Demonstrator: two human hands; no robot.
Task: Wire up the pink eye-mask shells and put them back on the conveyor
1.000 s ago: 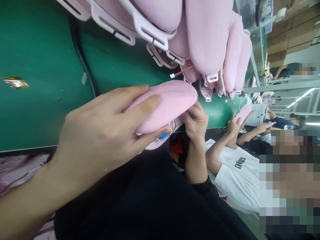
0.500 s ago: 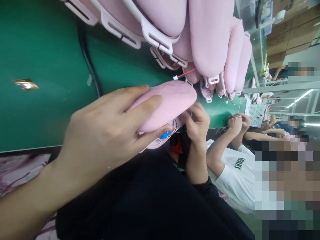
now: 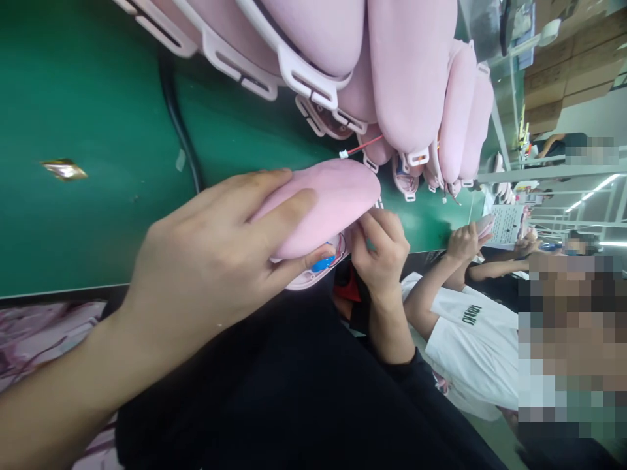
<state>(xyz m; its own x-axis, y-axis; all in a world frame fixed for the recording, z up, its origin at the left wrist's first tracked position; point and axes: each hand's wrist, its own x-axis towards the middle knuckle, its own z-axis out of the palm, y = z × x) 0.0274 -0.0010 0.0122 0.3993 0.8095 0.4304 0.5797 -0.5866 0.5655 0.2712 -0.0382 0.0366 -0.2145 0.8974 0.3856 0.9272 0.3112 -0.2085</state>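
My left hand (image 3: pixel 206 261) clamped around the pink pad (image 3: pixel 326 199), my right hand (image 3: pixel 382 245) pinching its end, green table (image 3: pixel 98 98) beneath.

Dark lettering is printed on the white T-shirt (image 3: pixel 470 339) worn by the neighbouring person; it is seen sideways and blurred, and its letters cannot be made out with certainty. A printed sheet (image 3: pixel 504 224) is seen standing at the far end of the green table (image 3: pixel 98 98); rows of small print are carried on it, too small to be read. No legible text, number or brand mark is found on the pink padded pieces (image 3: pixel 411 65), on the cardboard boxes (image 3: pixel 568 72) at the upper right, or elsewhere.
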